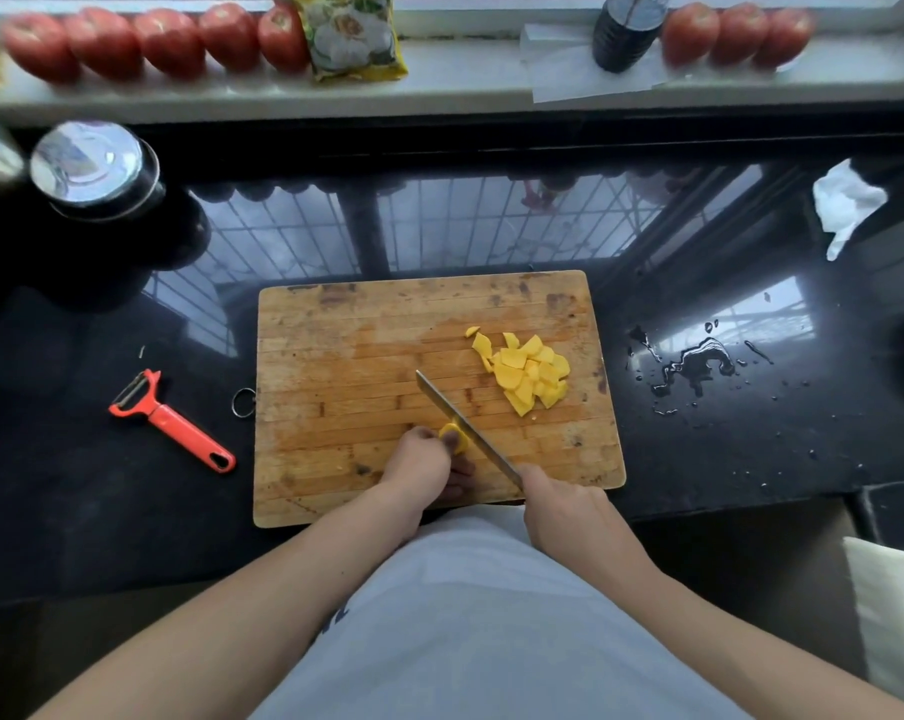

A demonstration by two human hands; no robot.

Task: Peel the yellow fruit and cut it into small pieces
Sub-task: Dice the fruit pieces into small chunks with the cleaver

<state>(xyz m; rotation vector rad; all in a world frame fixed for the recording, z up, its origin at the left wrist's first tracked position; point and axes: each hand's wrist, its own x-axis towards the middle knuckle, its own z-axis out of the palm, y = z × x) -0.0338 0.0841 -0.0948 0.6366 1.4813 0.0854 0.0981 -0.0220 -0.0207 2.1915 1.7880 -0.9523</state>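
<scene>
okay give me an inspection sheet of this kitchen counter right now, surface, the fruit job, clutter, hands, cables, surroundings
Surface: black glossy counter, with a water puddle to the right of the wooden cutting board.
Job's things: last piece of yellow fruit at the board's near edge, knife blade against it; pile of cut slices on the board's right half.
Clutter: orange peeler lying left of the board; crumpled tissue far right.
Hands: left hand holds the fruit piece; right hand has its grip on the knife handle.
Cables: nothing seen.
Surroundings: sill with tomatoes, a yellow packet and a dark bottle; steel containers at the left.
</scene>
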